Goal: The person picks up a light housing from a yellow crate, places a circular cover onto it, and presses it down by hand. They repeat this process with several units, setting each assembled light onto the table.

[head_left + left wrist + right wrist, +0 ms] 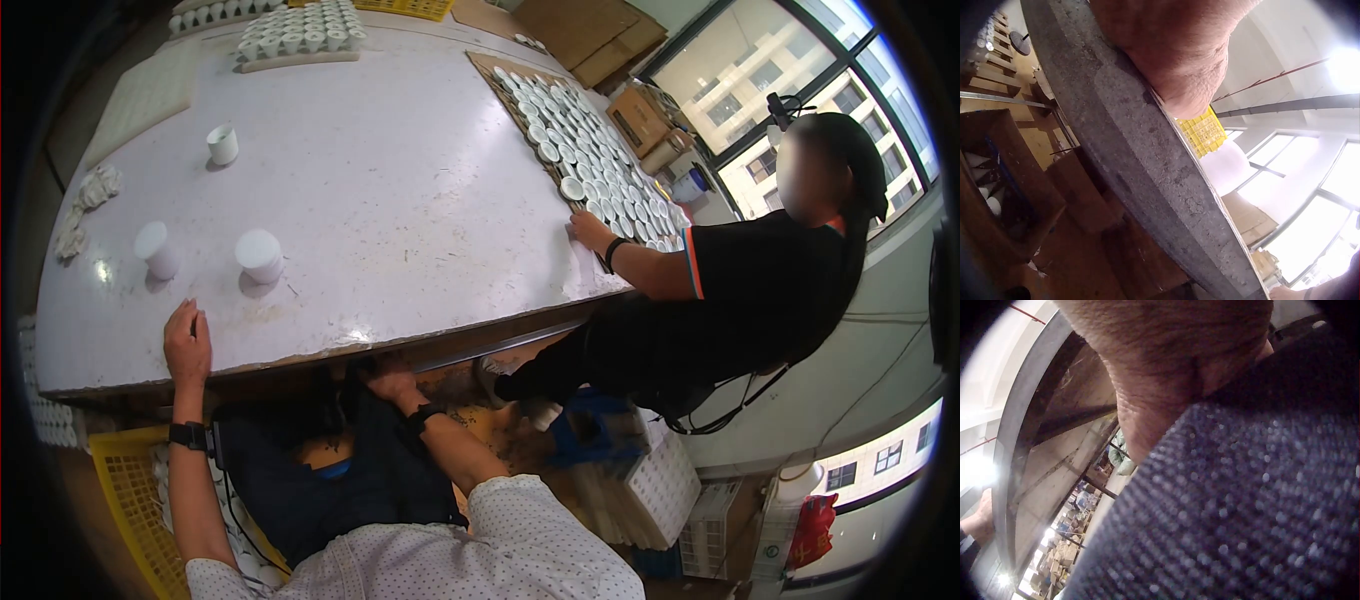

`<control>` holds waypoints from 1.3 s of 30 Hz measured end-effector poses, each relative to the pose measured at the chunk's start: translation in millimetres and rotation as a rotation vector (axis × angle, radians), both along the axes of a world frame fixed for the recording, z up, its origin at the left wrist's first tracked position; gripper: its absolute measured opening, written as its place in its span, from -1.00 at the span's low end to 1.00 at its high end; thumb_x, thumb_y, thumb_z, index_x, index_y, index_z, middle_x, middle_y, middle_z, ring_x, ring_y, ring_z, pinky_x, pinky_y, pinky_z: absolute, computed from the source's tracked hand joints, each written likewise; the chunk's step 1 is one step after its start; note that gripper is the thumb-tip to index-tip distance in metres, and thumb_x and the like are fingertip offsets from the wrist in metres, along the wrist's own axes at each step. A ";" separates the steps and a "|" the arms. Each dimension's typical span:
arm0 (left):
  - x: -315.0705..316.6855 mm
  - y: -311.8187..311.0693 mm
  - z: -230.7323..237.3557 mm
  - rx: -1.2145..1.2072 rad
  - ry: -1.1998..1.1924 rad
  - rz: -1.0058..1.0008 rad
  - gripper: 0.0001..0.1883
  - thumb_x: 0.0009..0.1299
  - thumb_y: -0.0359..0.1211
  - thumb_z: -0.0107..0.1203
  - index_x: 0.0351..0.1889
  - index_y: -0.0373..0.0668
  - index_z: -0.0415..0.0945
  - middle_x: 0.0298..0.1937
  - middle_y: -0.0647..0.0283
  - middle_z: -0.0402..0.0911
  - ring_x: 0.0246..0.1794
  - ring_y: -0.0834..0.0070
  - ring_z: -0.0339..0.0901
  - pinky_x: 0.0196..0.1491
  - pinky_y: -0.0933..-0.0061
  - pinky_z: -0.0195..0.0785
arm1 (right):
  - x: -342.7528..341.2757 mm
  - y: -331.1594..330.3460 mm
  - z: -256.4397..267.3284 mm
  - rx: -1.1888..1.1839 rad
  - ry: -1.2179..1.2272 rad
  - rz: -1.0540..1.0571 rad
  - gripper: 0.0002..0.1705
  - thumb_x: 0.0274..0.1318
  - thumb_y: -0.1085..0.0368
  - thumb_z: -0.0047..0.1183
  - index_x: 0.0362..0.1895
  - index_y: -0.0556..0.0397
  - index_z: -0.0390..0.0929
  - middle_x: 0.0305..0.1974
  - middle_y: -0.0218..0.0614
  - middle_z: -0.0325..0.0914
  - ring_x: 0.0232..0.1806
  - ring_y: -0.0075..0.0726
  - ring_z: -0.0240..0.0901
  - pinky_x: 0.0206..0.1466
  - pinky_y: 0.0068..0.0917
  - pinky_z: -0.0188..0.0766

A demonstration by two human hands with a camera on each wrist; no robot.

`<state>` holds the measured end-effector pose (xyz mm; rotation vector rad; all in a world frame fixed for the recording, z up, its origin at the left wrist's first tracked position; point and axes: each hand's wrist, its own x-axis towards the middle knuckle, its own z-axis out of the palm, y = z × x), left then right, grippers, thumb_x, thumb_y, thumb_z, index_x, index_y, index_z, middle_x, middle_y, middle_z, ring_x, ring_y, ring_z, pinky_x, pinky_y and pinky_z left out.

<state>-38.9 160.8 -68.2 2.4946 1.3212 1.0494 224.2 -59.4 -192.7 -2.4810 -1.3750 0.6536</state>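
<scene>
My left hand [188, 345] rests on the white tabletop [400, 250] near its front left edge, fingers extended and nothing in them. Just beyond it stand two white cylindrical pieces, one [157, 250] ahead to the left and a rounder-topped one [260, 256] ahead to the right. A white cup [223, 145] with its opening up stands farther back. Below the table's front edge, my right hand [390, 380] lies on the dark trouser leg [1241, 506] at the knee; its fingertips are mostly hidden. The left wrist view shows the heel of the left hand [1179, 62] over the table's grey edge [1141, 150].
A person in black [770, 250] stands at the right, one hand by a board of small white cups [590, 150]. More white cups [300, 30] stand at the back. A crumpled cloth [98, 187] lies at the left. A yellow crate [130, 500] sits beside my left arm.
</scene>
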 end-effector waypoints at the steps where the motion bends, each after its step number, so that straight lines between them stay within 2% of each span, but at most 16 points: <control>1: 0.3 -0.1 -0.1 0.004 -0.002 0.007 -0.80 0.29 -0.43 -0.01 -0.19 -0.32 0.52 -0.10 0.05 0.56 0.01 0.20 0.45 0.09 0.30 0.26 | -0.4 0.4 6.0 -0.001 0.000 0.002 -0.30 -0.01 -0.18 -0.11 0.13 0.00 0.34 0.16 -0.03 0.29 0.23 0.01 0.14 0.30 -0.15 0.02; 4: 1.1 -1.8 2.6 -0.002 -0.006 0.010 -0.79 0.29 -0.43 -0.01 -0.17 -0.32 0.52 -0.10 0.05 0.56 0.01 0.19 0.45 0.09 0.30 0.26 | -2.8 0.6 11.8 -0.033 0.010 -0.016 -0.30 0.00 -0.19 -0.14 0.12 0.00 0.35 0.13 -0.03 0.31 0.22 0.00 0.16 0.31 -0.16 -0.01; 10: -0.2 -0.4 0.9 -0.029 0.004 0.005 -0.77 0.32 -0.40 -0.03 -0.15 -0.32 0.51 -0.07 0.03 0.54 0.02 0.20 0.45 0.10 0.32 0.26 | -1.7 0.9 6.3 -0.016 -0.062 0.006 -0.25 0.00 -0.20 -0.18 0.18 0.01 0.28 0.21 -0.06 0.22 0.28 -0.03 0.07 0.34 -0.16 -0.06; 12: -1.0 0.6 -0.6 -0.027 0.006 0.002 -0.77 0.32 -0.39 -0.04 -0.15 -0.32 0.51 -0.07 0.03 0.55 0.02 0.20 0.45 0.10 0.32 0.26 | -1.9 2.1 14.6 -0.088 -0.032 0.006 -0.24 0.00 -0.20 -0.17 0.21 0.00 0.25 0.24 -0.08 0.18 0.30 -0.04 0.03 0.36 -0.16 -0.10; 19: -0.2 0.3 -0.4 -0.017 0.004 0.012 -0.77 0.32 -0.38 -0.05 -0.17 -0.33 0.52 -0.08 0.04 0.55 0.02 0.21 0.45 0.10 0.33 0.26 | 0.3 1.3 14.5 -0.026 -0.009 0.050 -0.25 -0.02 -0.18 -0.14 0.19 -0.01 0.27 0.22 -0.09 0.20 0.29 -0.03 0.05 0.37 -0.16 -0.12; 21: 0.2 0.0 0.2 -0.011 0.000 0.012 -0.78 0.31 -0.40 -0.04 -0.18 -0.33 0.52 -0.09 0.05 0.56 0.01 0.21 0.45 0.10 0.32 0.26 | 0.0 0.6 6.7 0.007 -0.026 0.006 -0.25 -0.03 -0.19 -0.12 0.19 -0.04 0.27 0.24 -0.11 0.18 0.30 -0.02 0.01 0.36 -0.13 -0.13; 24: 0.2 0.8 -0.2 0.000 0.000 0.008 -0.79 0.30 -0.41 -0.02 -0.20 -0.33 0.52 -0.11 0.05 0.56 0.01 0.21 0.46 0.09 0.31 0.26 | -3.9 0.4 23.6 -0.044 -0.008 -0.039 -0.24 -0.04 -0.20 -0.11 0.21 -0.07 0.25 0.26 -0.11 0.14 0.32 0.01 -0.04 0.36 -0.10 -0.14; 28: 0.6 0.2 0.9 -0.003 0.002 0.010 -0.80 0.30 -0.41 -0.02 -0.20 -0.32 0.52 -0.11 0.06 0.56 0.01 0.21 0.46 0.09 0.32 0.27 | -2.4 0.2 18.2 -0.054 -0.017 -0.034 -0.21 -0.05 -0.21 -0.11 0.23 -0.09 0.21 0.29 -0.12 0.09 0.34 0.03 -0.08 0.37 -0.07 -0.15; 39: 0.3 0.8 0.6 0.000 -0.007 -0.001 -0.78 0.31 -0.41 -0.04 -0.18 -0.33 0.52 -0.11 0.04 0.56 0.01 0.20 0.46 0.09 0.31 0.27 | -3.3 -0.2 22.7 -0.118 -0.026 -0.016 -0.21 0.00 -0.21 -0.15 0.28 -0.11 0.13 0.32 -0.13 0.02 0.37 -0.03 -0.13 0.40 -0.17 -0.21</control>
